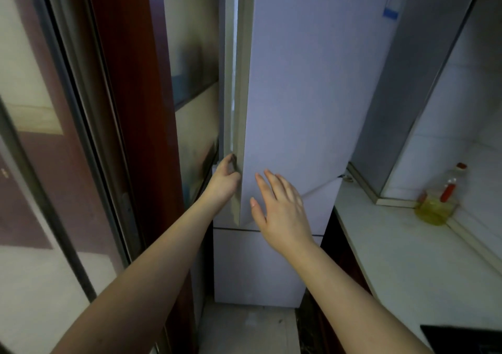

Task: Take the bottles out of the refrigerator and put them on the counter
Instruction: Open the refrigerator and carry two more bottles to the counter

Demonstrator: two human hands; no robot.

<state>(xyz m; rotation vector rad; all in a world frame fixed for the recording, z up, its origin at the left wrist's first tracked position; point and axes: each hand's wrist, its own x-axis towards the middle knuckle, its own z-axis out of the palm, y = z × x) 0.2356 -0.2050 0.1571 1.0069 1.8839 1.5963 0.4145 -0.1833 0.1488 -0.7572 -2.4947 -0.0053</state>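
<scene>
White door edge (239,136) in left hand (224,182)

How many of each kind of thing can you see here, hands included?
Hands: 2, the left hand and the right hand
Refrigerator: 1
Oil bottle: 1
Counter: 1
Total: 5

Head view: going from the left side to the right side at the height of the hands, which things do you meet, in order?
Glass sliding door → dark red door frame → left hand gripping the refrigerator door edge → right hand → white counter → oil bottle.
</scene>
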